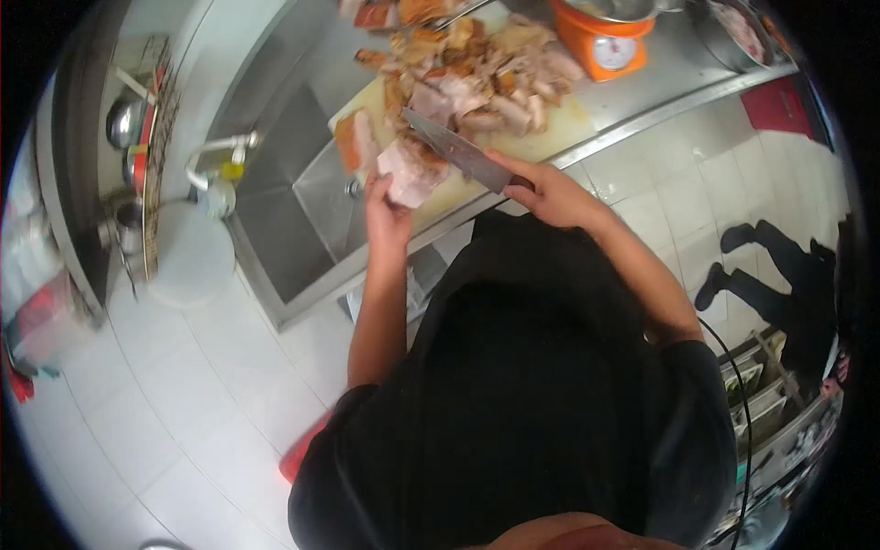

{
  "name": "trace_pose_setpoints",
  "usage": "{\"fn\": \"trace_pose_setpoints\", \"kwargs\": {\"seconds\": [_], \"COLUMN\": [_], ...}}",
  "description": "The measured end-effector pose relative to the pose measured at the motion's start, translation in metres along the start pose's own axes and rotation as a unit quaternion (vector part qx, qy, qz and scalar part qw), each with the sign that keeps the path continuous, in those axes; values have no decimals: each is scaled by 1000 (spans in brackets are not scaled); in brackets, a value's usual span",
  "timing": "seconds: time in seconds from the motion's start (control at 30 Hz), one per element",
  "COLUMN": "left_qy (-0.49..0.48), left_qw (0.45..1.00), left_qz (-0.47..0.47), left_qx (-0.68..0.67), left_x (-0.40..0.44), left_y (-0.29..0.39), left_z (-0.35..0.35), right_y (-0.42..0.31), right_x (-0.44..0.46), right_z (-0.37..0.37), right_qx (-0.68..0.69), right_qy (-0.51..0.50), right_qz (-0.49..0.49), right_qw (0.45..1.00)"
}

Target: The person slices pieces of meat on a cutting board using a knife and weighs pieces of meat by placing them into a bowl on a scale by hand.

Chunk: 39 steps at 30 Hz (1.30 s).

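My right hand [547,194] is closed around the dark handle of a kitchen knife [458,154]. The broad blade points up and left, over or against a large piece of meat [414,174]; whether it is cutting in I cannot tell. My left hand [387,203] grips the near left side of that pale, brown-edged piece. Another browned slab of meat [356,142] lies just left of it. Beyond the blade, many cut chunks of meat [500,78] are heaped on a pale cutting board [566,119].
An orange kitchen scale [610,46] stands right of the heap, with a metal pot [733,32] farther right. A steel sink [316,197] with a tap [220,147] is at left. Another person [779,293] in dark clothes is at the right. A black cable [744,403] hangs there.
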<state>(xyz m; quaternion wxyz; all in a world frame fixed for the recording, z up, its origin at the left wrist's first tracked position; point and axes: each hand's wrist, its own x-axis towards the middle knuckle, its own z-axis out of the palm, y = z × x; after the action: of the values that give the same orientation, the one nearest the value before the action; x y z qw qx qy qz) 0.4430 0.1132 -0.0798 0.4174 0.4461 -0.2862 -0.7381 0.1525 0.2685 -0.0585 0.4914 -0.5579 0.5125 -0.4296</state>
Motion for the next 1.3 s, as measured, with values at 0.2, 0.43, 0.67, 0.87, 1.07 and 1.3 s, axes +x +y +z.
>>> {"fn": "trace_pose_setpoints", "kwargs": {"seconds": [0.2, 0.43, 0.67, 0.87, 1.07, 1.3], "left_qy": [-68, -194, -253, -298, -284, -355], "left_qw": [996, 890, 598, 519, 482, 511], "left_qz": [-18, 218, 410, 366, 357, 436], "left_qx": [57, 351, 641, 713, 748, 651], "left_x": [54, 98, 138, 160, 153, 213], "left_y": [38, 61, 17, -32, -38, -55], "left_z": [118, 310, 441, 460, 459, 442], "right_y": [-15, -21, -20, 2, -7, 6], "right_x": [-63, -110, -142, -161, -174, -159], "right_z": [-60, -75, -82, -82, -91, -87], "right_qx": [12, -2, -16, -31, -18, -31], "right_qy": [75, 116, 155, 210, 180, 184], "right_qz": [79, 108, 119, 102, 163, 135], "right_qw": [994, 987, 981, 972, 970, 973]}}
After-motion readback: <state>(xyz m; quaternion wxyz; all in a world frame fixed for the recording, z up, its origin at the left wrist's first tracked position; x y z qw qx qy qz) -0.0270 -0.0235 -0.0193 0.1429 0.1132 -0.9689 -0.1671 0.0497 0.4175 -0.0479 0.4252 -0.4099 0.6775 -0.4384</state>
